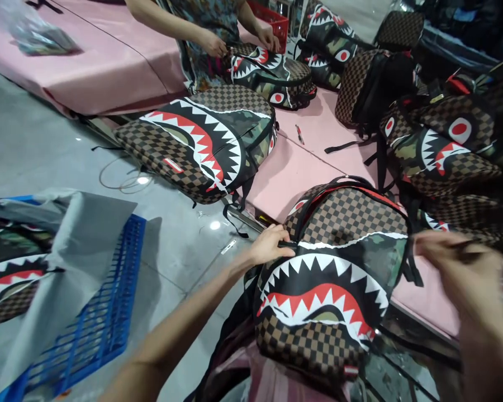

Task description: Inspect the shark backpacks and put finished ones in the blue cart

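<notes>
at the near edge of the table (287, 176), backpack (331, 273) lies face-up, probably for access; left hand (270, 245) pinches its side, likely steadying; right hand (465, 268) blurred alongside, can't tell finger grip.

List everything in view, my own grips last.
Co-worker: one, patterned clothing, top centre
Flat worktop: at least one, pink, centre and upper left
Checked shark-mouth near backpack: one, brown-black-camouflage, front centre
Matching backpacks: two, same colours, overhanging worktop edge and before co-worker
Other patterned backpacks: several overlapping, mostly brown-black, right
Slim pen-like object: one, red-black, mid-worktop
Plastic bag: one, clear, upper left
Plastic crate: one, red, top centre
Slatted plastic basket: one, blue, left
Draped sheet: one, grey, at basket
Shark-print piece: one, multicoloured, far left
Tiled floor: one, grey, left
Left grip: one, bare, pinching near backpack's left edge
Right grip: one, bare, blurred, by its right edge
</notes>
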Demonstrator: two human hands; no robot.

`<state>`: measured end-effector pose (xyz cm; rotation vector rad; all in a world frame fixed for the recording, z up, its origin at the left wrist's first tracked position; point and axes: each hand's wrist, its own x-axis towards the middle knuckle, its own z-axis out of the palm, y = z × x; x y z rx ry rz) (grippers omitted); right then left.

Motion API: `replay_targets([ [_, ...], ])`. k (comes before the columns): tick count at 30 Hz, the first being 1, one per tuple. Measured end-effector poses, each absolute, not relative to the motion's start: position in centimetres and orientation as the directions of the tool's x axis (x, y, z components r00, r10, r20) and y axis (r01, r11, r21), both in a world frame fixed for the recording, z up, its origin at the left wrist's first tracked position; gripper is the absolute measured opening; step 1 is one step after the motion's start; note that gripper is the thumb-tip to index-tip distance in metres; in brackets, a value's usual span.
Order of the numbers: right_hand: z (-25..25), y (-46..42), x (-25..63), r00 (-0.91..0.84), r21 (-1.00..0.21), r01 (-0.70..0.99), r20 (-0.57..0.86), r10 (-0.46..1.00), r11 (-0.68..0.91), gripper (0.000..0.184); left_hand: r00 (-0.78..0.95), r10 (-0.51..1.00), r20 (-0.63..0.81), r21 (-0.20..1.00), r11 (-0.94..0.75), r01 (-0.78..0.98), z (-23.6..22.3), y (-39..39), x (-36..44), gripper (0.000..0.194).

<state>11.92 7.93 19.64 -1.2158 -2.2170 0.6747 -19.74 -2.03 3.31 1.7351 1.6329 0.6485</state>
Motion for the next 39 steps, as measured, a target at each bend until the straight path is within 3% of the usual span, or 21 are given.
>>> replay_targets([
  [3,15.5,4.6,6.2,-0.687,-0.708,0.468,0.084,0.722,0.529,0.014,0.047,0.999,-0.007,0.811,-0.022,0.584,4.6,-4.9,-18.5,0.032],
  [6,15.5,3.7,2.2,-0.824,-0.691,0.271,0.193,0.533,0.67,0.023,-0.032,0.997,0.07,0.824,-0.039,0.565,7.5,-7.5,-16.8,0.03],
  [8,17.9,3.7,1.2,-0.866,-0.602,0.181,0.278,0.416,0.778,0.029,-0.02,0.98,0.199,0.801,-0.151,0.579,10.7,-8.2,-15.6,0.028],
  [10,21.0,3.5,1.4,-0.88,-0.465,0.197,0.305,0.365,0.863,0.031,0.058,0.933,0.356,0.711,-0.311,0.63,14.3,-8.1,-14.5,0.026],
  [12,23.4,3.3,2.7,-0.863,-0.363,0.288,0.303,0.404,0.886,0.033,0.155,0.872,0.465,0.56,-0.425,0.711,17.3,-7.7,-13.2,0.024],
  [14,24.1,3.1,4.9,-0.828,-0.378,0.359,0.293,0.478,0.853,0.033,0.249,0.822,0.512,0.398,-0.484,0.779,18.7,-7.4,-11.5,0.022],
  [17,21.8,2.8,8.5,-0.748,-0.498,0.407,0.299,0.592,0.766,0.034,0.359,0.756,0.547,0.231,-0.548,0.804,17.6,-7.6,-8.4,0.019],
  [20,18.3,1.6,11.1,-0.658,-0.543,0.445,0.341,0.671,0.712,0.037,0.402,0.77,0.496,0.185,-0.546,0.817,15.5,-9.2,-5.8,0.018],
  [24,16.4,-0.8,12.2,-0.644,-0.573,0.381,0.399,0.653,0.725,0.034,0.425,0.831,0.359,0.2,-0.513,0.835,15.7,-11.7,-4.7,0.016],
  [26,16.4,-1.4,12.2,-0.646,-0.591,0.367,0.394,0.654,0.718,0.032,0.476,0.851,0.223,0.223,-0.52,0.825,16.9,-11.9,-4.8,0.012],
  [29,16.5,-1.6,12.3,-0.641,-0.643,0.364,0.352,0.682,0.674,0.033,0.47,0.881,-0.042,0.214,-0.452,0.866,18.6,-10.6,-5.1,0.022],
  [31,16.4,-1.7,12.6,-0.622,-0.695,0.325,0.353,0.699,0.641,0.032,0.448,0.882,-0.144,0.213,-0.415,0.885,19.3,-9.3,-5.2,0.026],
  [35,16.5,-1.9,14.0,-0.571,-0.799,0.236,0.346,0.744,0.553,0.023,0.579,0.799,-0.159,0.32,-0.514,0.796,19.5,-7.4,-5.4,0.022],
  [39,16.8,-1.9,15.2,-0.473,-0.929,0.167,0.218,0.854,0.33,0.013,0.659,0.729,-0.186,0.358,-0.574,0.736,18.9,-7.1,-5.5,0.014],
])
